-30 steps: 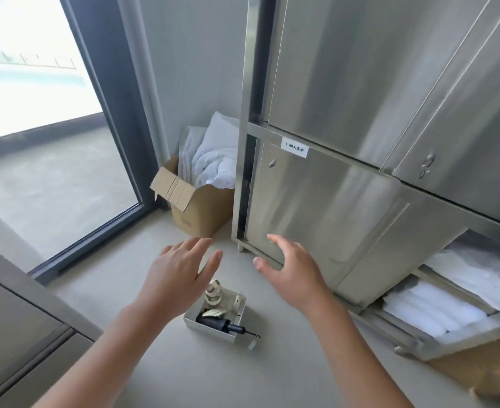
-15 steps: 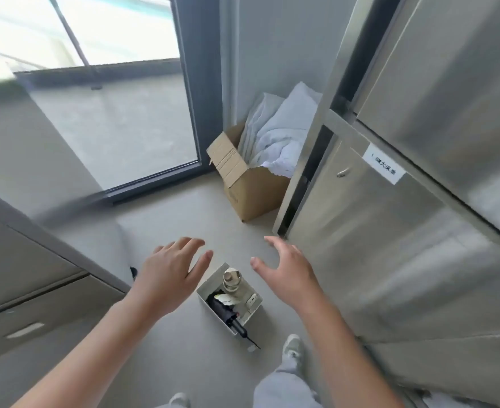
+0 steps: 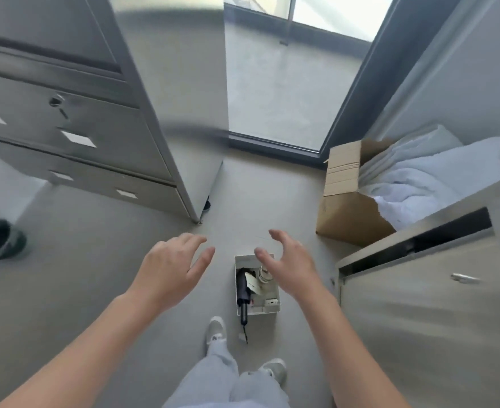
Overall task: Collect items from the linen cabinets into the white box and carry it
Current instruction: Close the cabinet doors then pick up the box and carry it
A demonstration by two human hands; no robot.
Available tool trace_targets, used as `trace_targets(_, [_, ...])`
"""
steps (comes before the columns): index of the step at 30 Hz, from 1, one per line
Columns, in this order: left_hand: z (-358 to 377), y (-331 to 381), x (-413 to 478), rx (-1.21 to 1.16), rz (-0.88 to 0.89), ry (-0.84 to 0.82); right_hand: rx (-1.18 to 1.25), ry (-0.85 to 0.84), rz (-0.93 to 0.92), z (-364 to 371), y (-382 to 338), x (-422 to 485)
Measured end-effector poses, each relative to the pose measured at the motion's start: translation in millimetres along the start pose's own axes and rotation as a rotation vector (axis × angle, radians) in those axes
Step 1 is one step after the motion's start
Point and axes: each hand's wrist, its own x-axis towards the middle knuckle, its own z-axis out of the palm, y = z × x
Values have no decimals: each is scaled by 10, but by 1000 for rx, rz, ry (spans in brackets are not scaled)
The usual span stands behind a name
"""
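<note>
White box (image 3: pixel 259 312) sits on the floor (image 3: pixel 104 275), below the hands and slightly right of the midline between them. Its long axis runs away from the person, toward the window. A folded black umbrella (image 3: pixel 243 285) lies along the box's left wall, with its handle sticking out past the near end. A cream roll (image 3: pixel 263 274) sits in the box's far right part.

Right hand (image 3: pixel 288 267) overlaps the box's far right corner in view, so it is the nearer one. Left hand (image 3: pixel 169 272) is off to the box's left, with bare floor between them. Both hands are empty, fingers spread and lightly bent, palms turned inward, touching nothing. Height above the box is unclear.

Likely next is a two-hand grab on the long sides, with the left hand having further to close in. A cardboard box of white linen (image 3: pixel 346 222) stands to the white box's far right.
</note>
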Motion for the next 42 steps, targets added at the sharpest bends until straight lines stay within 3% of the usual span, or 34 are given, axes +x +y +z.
trace_targets(10, [555, 5, 180, -29, -3, -134, -32, 39, 68, 96, 415, 127])
trace_targets(22, [1421, 104, 441, -91, -179, -147, 49, -173, 180, 514, 1394, 642])
trace_targets(28, [2538, -122, 695, -105, -283, -212, 156, -230, 327, 1291, 2368, 1014])
trace_targets(34, [4140, -369, 1066, -217, -314, -282, 327, -56, 513, 2277, 3465, 1321])
trace_targets(42, [6223, -788, 1229, -428, -497, -335, 346, 7, 629, 3506, 4777, 1765])
